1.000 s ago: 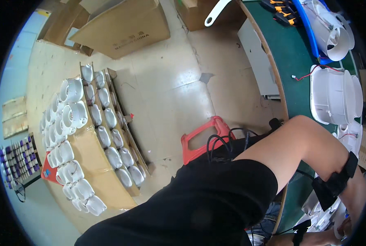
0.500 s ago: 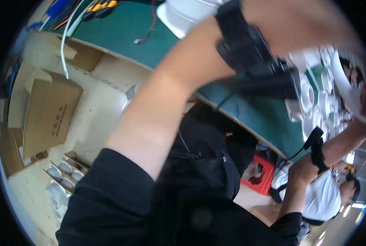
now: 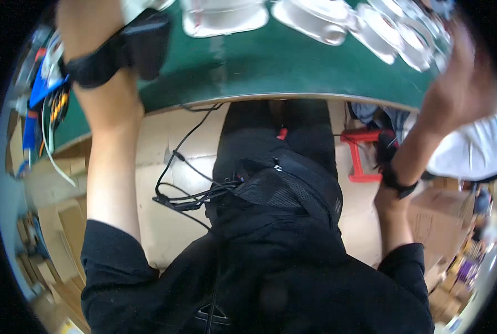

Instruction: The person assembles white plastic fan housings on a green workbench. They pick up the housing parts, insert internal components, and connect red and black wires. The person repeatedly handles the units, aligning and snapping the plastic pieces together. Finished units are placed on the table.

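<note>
My left hand (image 3: 89, 26) reaches over the left part of the green table (image 3: 293, 72), and its fingers run out of the picture at the upper edge. A pale rounded piece (image 3: 142, 6) shows beside it, partly behind the black strapped wrist device (image 3: 145, 44); whether I touch it cannot be seen. My right hand (image 3: 464, 83), smeared by motion, is at the table's right end. Nearest to it are several white plastic housings (image 3: 377, 30) with round openings. Another white housing (image 3: 226, 19) with a broad flange sits at the top middle, apart from both hands.
Hand tools with orange and black handles (image 3: 60, 107) and a pale tube (image 3: 53, 161) lie at the table's left end. Black cables (image 3: 173, 158) hang before my lap. Beyond my right arm are a red stool (image 3: 362, 158), a person in white (image 3: 471, 153) and a cardboard box (image 3: 440, 217).
My view has swung round to face the table squarely. My left arm, earlier stretched across to the right, is now at the left; my right hand remains at the right.
</note>
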`<state>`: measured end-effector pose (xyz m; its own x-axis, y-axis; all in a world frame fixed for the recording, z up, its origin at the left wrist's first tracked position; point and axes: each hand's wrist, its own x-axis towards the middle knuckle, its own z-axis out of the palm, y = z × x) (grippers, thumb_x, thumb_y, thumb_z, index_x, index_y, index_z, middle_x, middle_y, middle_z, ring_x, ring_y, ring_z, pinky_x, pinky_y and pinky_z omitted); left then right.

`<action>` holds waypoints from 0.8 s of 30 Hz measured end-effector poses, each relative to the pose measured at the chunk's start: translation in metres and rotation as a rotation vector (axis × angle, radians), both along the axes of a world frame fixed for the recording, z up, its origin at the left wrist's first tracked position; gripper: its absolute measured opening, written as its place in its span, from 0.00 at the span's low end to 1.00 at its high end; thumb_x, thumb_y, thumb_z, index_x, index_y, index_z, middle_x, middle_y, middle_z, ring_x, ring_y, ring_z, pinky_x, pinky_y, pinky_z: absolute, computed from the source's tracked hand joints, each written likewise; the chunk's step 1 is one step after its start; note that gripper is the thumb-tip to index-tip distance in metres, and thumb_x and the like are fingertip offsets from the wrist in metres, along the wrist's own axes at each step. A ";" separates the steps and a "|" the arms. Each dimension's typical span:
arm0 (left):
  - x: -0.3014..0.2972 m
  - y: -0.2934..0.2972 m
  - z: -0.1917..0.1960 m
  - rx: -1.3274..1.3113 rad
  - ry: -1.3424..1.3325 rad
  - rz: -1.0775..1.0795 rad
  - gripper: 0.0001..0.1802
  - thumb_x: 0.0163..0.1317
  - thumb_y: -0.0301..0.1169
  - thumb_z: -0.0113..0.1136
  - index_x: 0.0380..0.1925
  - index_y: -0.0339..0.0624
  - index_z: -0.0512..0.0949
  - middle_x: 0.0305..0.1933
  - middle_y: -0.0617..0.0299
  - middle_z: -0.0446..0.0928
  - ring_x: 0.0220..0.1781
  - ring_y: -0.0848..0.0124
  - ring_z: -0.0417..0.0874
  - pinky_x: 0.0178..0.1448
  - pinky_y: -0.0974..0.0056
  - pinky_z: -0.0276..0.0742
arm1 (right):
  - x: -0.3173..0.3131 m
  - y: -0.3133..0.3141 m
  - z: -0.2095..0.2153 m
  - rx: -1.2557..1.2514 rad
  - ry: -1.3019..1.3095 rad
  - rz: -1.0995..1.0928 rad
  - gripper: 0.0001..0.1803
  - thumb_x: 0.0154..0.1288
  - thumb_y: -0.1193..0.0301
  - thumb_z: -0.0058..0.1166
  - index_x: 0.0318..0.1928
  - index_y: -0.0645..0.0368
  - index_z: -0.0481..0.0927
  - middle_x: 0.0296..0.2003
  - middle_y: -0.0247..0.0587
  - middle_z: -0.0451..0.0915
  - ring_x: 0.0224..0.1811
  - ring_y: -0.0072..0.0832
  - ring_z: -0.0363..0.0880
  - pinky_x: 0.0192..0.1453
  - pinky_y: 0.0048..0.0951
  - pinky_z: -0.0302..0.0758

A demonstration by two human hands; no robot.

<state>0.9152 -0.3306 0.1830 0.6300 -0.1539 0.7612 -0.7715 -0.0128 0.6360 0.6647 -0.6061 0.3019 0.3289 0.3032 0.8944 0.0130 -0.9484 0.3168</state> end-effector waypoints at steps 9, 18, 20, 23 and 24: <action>0.000 0.010 0.006 0.909 -0.583 0.641 0.11 0.57 0.18 0.50 0.39 0.37 0.77 0.43 0.57 0.79 0.45 0.64 0.78 0.54 0.63 0.71 | -0.114 -0.042 -0.314 0.951 0.887 -0.248 0.10 0.59 0.75 0.49 0.39 0.64 0.79 0.35 0.53 0.82 0.37 0.49 0.81 0.41 0.44 0.77; -0.018 0.000 0.038 1.492 -0.719 1.069 0.08 0.61 0.24 0.50 0.38 0.37 0.78 0.44 0.56 0.79 0.46 0.63 0.79 0.53 0.62 0.72 | 0.089 -0.008 -0.346 0.745 1.146 -0.108 0.23 0.62 0.58 0.53 0.57 0.45 0.76 0.48 0.47 0.82 0.53 0.46 0.80 0.56 0.47 0.75; -0.025 0.010 0.041 1.619 -0.764 1.181 0.08 0.62 0.25 0.50 0.38 0.37 0.78 0.44 0.56 0.79 0.46 0.63 0.79 0.52 0.62 0.72 | 0.126 -0.014 -0.364 0.731 1.222 -0.120 0.24 0.61 0.58 0.56 0.57 0.48 0.77 0.47 0.47 0.82 0.52 0.47 0.80 0.57 0.48 0.74; -0.033 0.008 0.047 1.718 -0.845 1.260 0.08 0.63 0.27 0.50 0.37 0.38 0.78 0.45 0.56 0.80 0.46 0.62 0.79 0.52 0.62 0.72 | 0.149 -0.048 -0.383 0.872 1.121 -0.061 0.22 0.61 0.57 0.57 0.54 0.53 0.79 0.45 0.49 0.82 0.51 0.46 0.80 0.57 0.47 0.74; -0.034 0.005 0.049 1.749 -0.875 1.276 0.09 0.64 0.28 0.50 0.37 0.38 0.78 0.45 0.56 0.80 0.46 0.62 0.79 0.52 0.62 0.72 | 0.161 -0.064 -0.392 0.911 0.868 0.026 0.21 0.61 0.59 0.57 0.52 0.54 0.80 0.45 0.49 0.82 0.51 0.47 0.80 0.56 0.46 0.74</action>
